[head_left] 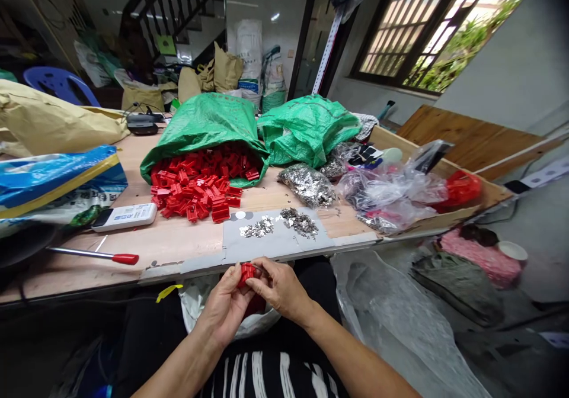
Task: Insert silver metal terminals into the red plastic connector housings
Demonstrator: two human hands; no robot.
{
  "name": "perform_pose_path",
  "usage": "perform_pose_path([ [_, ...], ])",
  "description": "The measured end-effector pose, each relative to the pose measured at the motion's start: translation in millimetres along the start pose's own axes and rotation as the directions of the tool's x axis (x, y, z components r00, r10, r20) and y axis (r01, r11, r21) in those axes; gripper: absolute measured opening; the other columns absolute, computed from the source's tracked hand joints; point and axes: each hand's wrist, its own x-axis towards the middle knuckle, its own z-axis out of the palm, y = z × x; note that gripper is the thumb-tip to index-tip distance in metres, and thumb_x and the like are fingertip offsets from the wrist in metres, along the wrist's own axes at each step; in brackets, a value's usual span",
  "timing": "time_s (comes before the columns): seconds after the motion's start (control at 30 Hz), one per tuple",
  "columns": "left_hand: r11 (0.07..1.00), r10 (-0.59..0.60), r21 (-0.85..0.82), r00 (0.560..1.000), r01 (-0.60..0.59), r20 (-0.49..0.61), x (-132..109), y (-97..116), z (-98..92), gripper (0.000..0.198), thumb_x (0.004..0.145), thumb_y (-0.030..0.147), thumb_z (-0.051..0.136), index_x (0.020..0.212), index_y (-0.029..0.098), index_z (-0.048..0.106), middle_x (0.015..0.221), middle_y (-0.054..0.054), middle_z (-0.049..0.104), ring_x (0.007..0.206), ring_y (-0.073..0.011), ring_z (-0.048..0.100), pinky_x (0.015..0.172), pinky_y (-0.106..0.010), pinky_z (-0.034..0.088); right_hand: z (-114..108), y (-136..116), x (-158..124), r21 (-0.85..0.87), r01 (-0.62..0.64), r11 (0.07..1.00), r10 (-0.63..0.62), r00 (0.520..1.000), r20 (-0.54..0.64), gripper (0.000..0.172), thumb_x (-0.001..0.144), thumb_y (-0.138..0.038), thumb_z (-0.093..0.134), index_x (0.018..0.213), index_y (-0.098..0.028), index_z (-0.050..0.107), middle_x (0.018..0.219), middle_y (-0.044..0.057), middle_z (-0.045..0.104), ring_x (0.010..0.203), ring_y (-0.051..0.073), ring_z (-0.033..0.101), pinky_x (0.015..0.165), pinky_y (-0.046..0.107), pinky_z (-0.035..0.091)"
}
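Note:
Both my hands meet just below the table's front edge, over my lap. My left hand (226, 308) is closed around a small red plastic part (247, 272), and my right hand (279, 288) pinches the same part from the right side. On the table ahead lies a heap of the same red plastic parts (195, 191) spilling out of a green sack (202, 122). Closer to me, two little piles of small metal pieces (280, 223) rest on a grey sheet (275, 241).
A white remote control (124, 216) and a red-handled tool (95, 254) lie at the left. A second green sack (309, 127), clear bags of metal pieces (306, 185) and crumpled plastic (391, 193) sit at the right. A white bag (249, 321) hangs at my lap.

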Motion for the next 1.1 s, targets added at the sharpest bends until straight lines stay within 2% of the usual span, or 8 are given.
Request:
perform_pose_path([
  [0.13,0.971,0.007,0.237,0.999,-0.018,0.047,8.3,-3.2,-23.0,0.021,0.073,0.028,0.075,0.067,0.016,0.059,0.075,-0.002,0.069,0.075,-0.0153,0.067,0.08,-0.03,0.054,-0.5,11.0,-4.5,-0.005,-0.024,1.0,0.025,0.993,0.115,0.034,0.082,-0.035,0.066,0.114,-0.024,0.059,0.07,-0.005,0.062,0.061,0.011,0.055,0.059,0.02,0.035],
  [0.2,0.887,0.067,0.456,0.998,-0.069,0.021,16.7,-3.5,-40.8,0.026,0.067,0.035,0.079,0.069,0.015,0.062,0.074,-0.003,0.069,0.077,-0.018,0.068,0.085,-0.035,0.052,-5.5,19.1,-3.5,-0.003,-0.05,0.999,0.05,0.992,0.116,0.039,0.082,-0.036,0.067,0.117,-0.024,0.058,0.068,-0.006,0.061,0.059,0.011,0.055,0.058,0.02,0.035],
  [0.33,0.755,0.196,0.648,0.978,-0.102,-0.074,33.7,-3.0,-79.0,0.042,0.054,0.028,0.086,0.09,0.015,0.071,0.108,-0.012,0.071,0.115,-0.0278,0.059,0.106,-0.041,0.038,-27.0,37.6,8.5,-0.088,-0.104,0.991,0.099,0.993,-0.065,0.023,0.088,-0.032,0.057,0.108,-0.021,0.061,0.072,-0.003,0.062,0.065,0.013,0.056,0.064,0.023,0.038],
  [0.47,0.725,0.204,0.683,0.975,-0.086,-0.093,41.1,-4.9,-100.1,0.035,0.061,0.027,0.082,0.092,0.016,0.071,0.115,-0.015,0.069,0.118,-0.03,0.058,0.108,-0.045,0.036,-49.5,48.4,33.1,-0.241,-0.14,0.96,0.085,0.971,-0.225,0.017,0.089,-0.025,0.054,0.103,-0.02,0.061,0.087,0.001,0.064,0.08,0.015,0.059,0.075,0.026,0.041],
  [0.6,0.726,0.221,0.68,0.971,-0.102,-0.091,45.0,-13.3,-105.3,0.029,0.058,0.026,0.083,0.084,0.018,0.073,0.104,-0.014,0.073,0.111,-0.0322,0.063,0.104,-0.047,0.04,-48.3,41.9,67.6,-0.344,-0.119,0.931,0.055,0.98,-0.19,0.018,0.089,-0.025,0.054,0.105,-0.02,0.061,0.097,0.003,0.064,0.09,0.016,0.06,0.081,0.027,0.042],
  [0.8,0.683,0.267,0.719,0.961,-0.132,-0.077,46.1,-17.1,-109.3,0.031,0.06,0.036,0.08,0.084,0.017,0.072,0.099,-0.014,0.073,0.102,-0.032,0.065,0.099,-0.046,0.043,-9.5,14.4,126.6,-0.46,0.008,0.888,-0.008,1.0,0.001,0.032,0.09,-0.025,0.055,0.122,-0.027,0.054,0.119,0.003,0.057,0.104,0.018,0.058,0.084,0.027,0.044],
  [1.0,0.643,0.209,0.755,0.978,-0.131,-0.008,41.2,-10.0,-106.6,0.035,0.062,0.044,0.078,0.083,0.018,0.072,0.096,-0.012,0.073,0.1,-0.0305,0.064,0.094,-0.042,0.045,19.8,-2.3,173.7,-0.512,-0.036,0.858,0.044,0.999,0.005,0.031,0.092,-0.028,0.05,0.123,-0.027,0.052,0.115,0.006,0.057,0.097,0.019,0.06,0.08,0.03,0.047],
  [1.1,0.711,0.17,0.69,0.985,-0.132,0.013,33.7,-3.4,-96.9,0.037,0.062,0.046,0.079,0.086,0.019,0.072,0.095,-0.01,0.073,0.1,-0.0276,0.064,0.092,-0.038,0.046,18.8,-6.2,178.1,-0.494,-0.035,0.869,0.043,0.999,0.004,0.025,0.094,-0.026,0.045,0.116,-0.024,0.056,0.111,0.006,0.061,0.097,0.019,0.06,0.082,0.031,0.046],
])
